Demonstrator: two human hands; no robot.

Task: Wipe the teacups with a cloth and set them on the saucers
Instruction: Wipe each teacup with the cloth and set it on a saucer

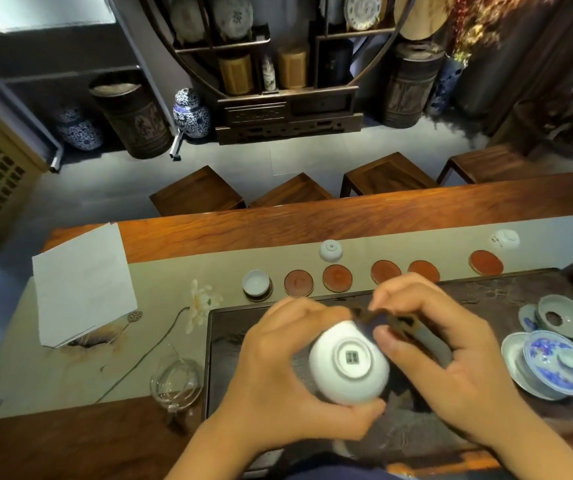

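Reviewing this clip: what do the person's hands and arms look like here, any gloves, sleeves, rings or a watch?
Both the left hand and the right hand are bare: no gloves, and no rings or watch visible. The forearms are uncovered as far as the frame shows; no sleeves appear. The fingers are motion-blurred, so small details cannot be ruled out.

white teacup [349, 363] foot-up over the dark tray, brown cloth [396, 323] against its rim

Four bare saucers [337, 278] lie reachable; an upturned cup [330, 250] stands behind them.
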